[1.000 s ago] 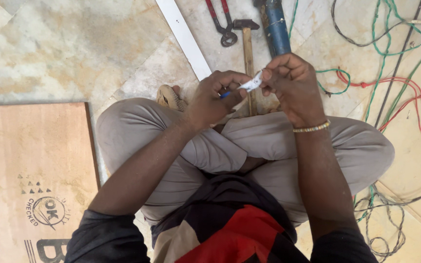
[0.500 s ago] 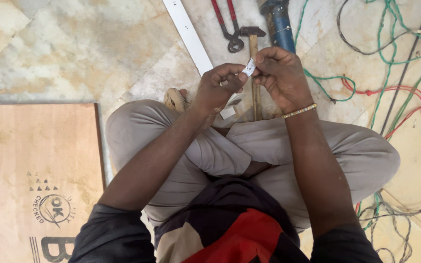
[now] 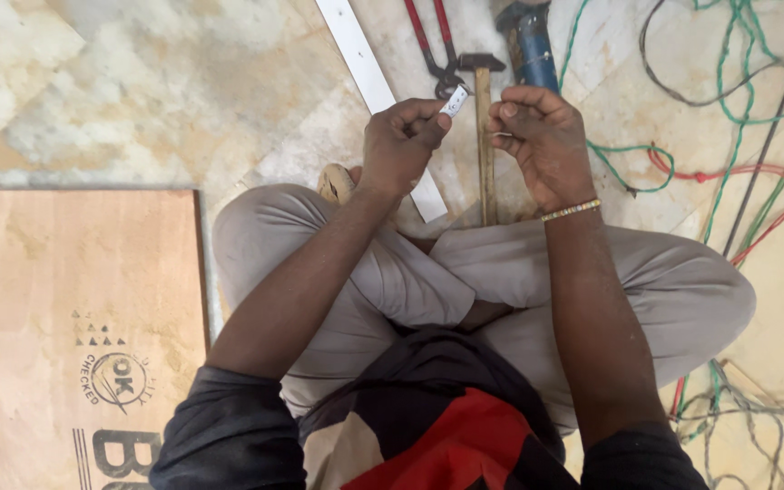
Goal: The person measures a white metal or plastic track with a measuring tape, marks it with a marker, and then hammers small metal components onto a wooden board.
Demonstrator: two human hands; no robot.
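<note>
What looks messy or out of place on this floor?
Loose green and red wires lie tangled across the floor right of the right hand. The hammer and red-handled pliers lie loose by the knees. No visible damage.

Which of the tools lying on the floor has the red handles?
The pliers, lying between the white strip and the wooden-handled hammer. The third tool, further right, has a blue body.
</note>
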